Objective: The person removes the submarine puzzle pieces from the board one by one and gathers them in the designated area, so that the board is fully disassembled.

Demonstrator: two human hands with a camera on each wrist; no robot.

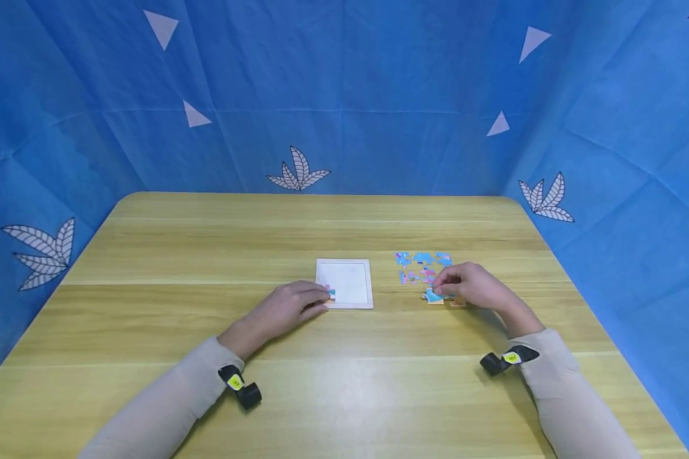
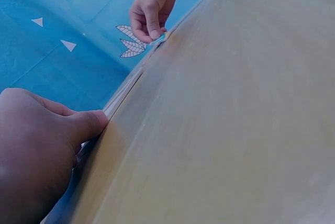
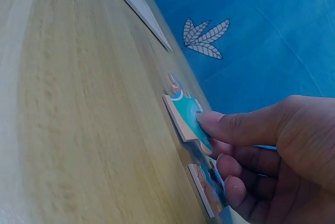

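Note:
A square white puzzle frame [image 1: 353, 306] lies on the table, with one small colored puzzle piece [image 1: 332, 294] in its lower left corner. My left hand [image 1: 289, 308] holds the frame at that corner, its fingertips beside the piece and partly covering it. In the left wrist view its thumb [image 2: 91, 123] meets the frame's edge. My right hand [image 1: 475, 287] pinches a teal-and-cream puzzle piece [image 3: 186, 116] between thumb and fingers, tilted up at one side. Below those fingers, another puzzle piece [image 3: 204, 190] lies on the table, partly hidden.
Several blue and pink puzzle pieces [image 1: 423, 258] lie in rows to the right of the frame, just beyond my right hand. The wooden table [image 1: 344, 376] ends at a blue curtain [image 1: 379, 95] behind and at the sides.

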